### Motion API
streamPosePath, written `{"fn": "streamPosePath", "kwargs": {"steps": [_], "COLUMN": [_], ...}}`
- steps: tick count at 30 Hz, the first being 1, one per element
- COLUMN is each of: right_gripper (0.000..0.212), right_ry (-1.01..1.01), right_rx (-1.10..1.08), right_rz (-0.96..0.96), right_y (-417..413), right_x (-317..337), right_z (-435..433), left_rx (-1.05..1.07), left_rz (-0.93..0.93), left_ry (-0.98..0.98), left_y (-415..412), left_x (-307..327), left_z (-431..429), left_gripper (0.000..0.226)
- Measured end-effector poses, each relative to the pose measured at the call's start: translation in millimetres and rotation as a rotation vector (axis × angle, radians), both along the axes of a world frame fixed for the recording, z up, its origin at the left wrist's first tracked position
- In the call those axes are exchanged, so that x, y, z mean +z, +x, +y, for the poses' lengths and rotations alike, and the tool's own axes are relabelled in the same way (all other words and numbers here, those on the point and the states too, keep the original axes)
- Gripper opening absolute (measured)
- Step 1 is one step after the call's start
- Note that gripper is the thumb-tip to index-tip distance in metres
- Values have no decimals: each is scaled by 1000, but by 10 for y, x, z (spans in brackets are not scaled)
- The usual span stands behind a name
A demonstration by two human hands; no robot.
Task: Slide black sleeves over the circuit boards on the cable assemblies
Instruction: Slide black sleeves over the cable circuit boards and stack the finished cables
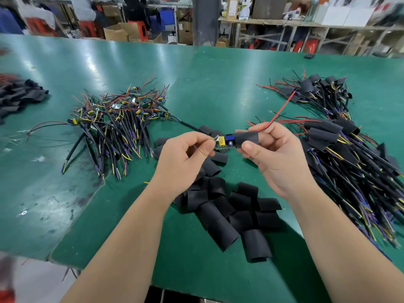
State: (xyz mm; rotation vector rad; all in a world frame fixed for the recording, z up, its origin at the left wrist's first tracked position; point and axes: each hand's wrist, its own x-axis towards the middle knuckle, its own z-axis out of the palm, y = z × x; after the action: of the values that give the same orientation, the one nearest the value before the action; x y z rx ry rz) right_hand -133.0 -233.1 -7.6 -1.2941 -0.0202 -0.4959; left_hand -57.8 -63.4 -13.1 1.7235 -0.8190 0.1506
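Thumb and forefinger of the left hand (185, 158) pinch the near end of a small circuit board (223, 142), its yellow and blue components still bare, while the right hand (277, 158) closes thumb and fingers around a black sleeve (247, 139) that already covers the board's far end. Red lead wires (282, 108) run out of the sleeve past the right hand's knuckles and rise toward the far right of the table; a black cable (188, 125) trails from the board's left end back to the heap on the left. Both hands hold the piece above a green worktable (218, 84). Directly beneath them and toward the worker lies a loose scatter of empty black sleeves (229, 211), some overlapping. To the left sits a tangled pile of unsleeved cable assemblies (115, 119), green boards and yellow parts showing among black, yellow and purple wires. To the right, a larger heap of finished assemblies (349, 162) lies with black sleeves over their boards. At the far left edge, another stack of black sleeving (19, 95) rests on the table. Beyond the table stand blurred shelves (306, 22), cardboard boxes (122, 31) and red stools (140, 29).
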Motion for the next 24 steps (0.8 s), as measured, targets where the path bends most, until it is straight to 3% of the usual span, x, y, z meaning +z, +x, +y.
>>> {"fn": "streamPosePath", "kwargs": {"steps": [9,17,21,24], "right_gripper": [40,32,52,42], "right_ry": [-72,49,51,-3], "right_rx": [78,35,-4,-11], "right_rz": [4,58,99,107], "right_y": [-35,-27,-5,-5], "right_x": [77,47,20,6], "right_z": [-22,49,84,71], "left_rx": [-55,-59,-53,-32], "left_rz": [77,62,43,3], "left_ry": [-24,-23,-3,25], "left_y": [-5,-20,-27,-18], "left_x": [24,36,24,14], "left_z": [16,8,11,9], "left_gripper": [27,25,25,25]}}
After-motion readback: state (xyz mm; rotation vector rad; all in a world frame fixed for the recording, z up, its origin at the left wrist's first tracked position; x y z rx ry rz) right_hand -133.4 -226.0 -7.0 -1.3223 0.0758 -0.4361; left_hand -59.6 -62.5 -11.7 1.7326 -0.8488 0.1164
